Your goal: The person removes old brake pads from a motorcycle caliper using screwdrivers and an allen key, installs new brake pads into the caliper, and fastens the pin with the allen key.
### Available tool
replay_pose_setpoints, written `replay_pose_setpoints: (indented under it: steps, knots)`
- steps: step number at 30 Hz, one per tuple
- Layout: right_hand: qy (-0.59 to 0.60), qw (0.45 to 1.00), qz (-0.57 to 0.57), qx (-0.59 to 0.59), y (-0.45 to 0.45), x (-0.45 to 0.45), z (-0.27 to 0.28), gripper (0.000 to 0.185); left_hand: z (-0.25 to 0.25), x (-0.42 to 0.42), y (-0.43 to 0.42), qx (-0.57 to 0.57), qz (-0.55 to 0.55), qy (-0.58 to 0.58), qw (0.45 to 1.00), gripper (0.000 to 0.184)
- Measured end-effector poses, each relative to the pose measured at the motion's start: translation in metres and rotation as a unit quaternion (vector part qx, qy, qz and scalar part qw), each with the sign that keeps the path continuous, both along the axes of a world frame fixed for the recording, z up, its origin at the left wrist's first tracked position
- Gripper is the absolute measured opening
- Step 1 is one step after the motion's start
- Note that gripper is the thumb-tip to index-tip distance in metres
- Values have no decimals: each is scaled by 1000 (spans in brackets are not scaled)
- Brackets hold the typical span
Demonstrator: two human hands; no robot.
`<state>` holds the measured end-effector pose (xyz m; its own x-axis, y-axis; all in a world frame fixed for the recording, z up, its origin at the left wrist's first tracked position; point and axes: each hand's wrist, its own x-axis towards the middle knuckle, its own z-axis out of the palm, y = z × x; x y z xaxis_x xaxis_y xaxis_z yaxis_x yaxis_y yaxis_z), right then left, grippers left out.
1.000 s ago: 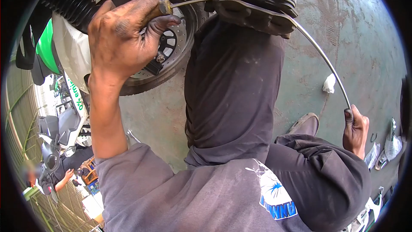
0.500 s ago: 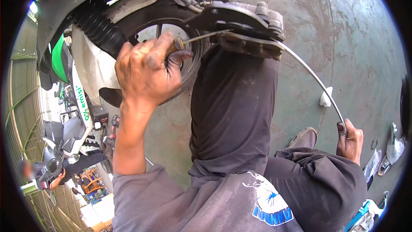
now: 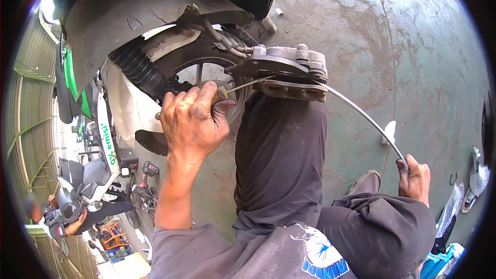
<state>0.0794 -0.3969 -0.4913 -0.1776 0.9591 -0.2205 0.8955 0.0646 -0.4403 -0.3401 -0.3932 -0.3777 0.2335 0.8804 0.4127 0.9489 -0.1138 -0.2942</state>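
Note:
A brake caliper with its bracket lies across my raised knee, a dark gap between its two halves. My left hand is wrapped round a handled tool. Its thin metal shaft runs into the caliper's gap. To the lower right, my right hand is closed on the far end of a long, thin silvery strip, which bows out from the caliper's right side. Inside the gap everything is hidden, so I cannot tell whether shaft and strip are one piece.
A motorbike wheel and a black rubber bellows stand beside my left hand. Behind is another bike with a green-lettered panel, and a person. A cordless drill, white scrap and plastic bag are around.
The caliper, tool and my left hand sit lower in view, with the left hand farther right. My right hand is slightly lower and left. Both hands keep their hold.

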Motion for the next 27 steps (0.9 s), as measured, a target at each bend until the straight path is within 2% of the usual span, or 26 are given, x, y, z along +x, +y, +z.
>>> replay_pose_setpoints:
  steps: [4, 10, 15, 20, 24, 27]
  knots:
    - [-8, 1000, -4, -6, 0, -2, 4, 56, 6, 5, -2, -53, 62, -31, 996, 24]
    - [-4, 998, 40, 53, 4, 8, 3, 43, 20, -24, 19, -141, -42, 8, 989, 29]
    - [1, 993, 56, 108, 5, 14, 0, 41, 22, -31, 24, -109, -103, 50, 987, 28]
    - [-6, 993, 37, 116, 4, 11, -2, 42, 17, -28, 26, -121, -85, 40, 988, 29]
    - [-8, 995, 22, 101, 2, 8, -6, 43, 2, -25, 18, -111, -44, -17, 993, 29]
    - [-6, 999, -3, 43, -2, 4, -13, 48, 0, -15, 14, -105, -2, -42, 994, 27]
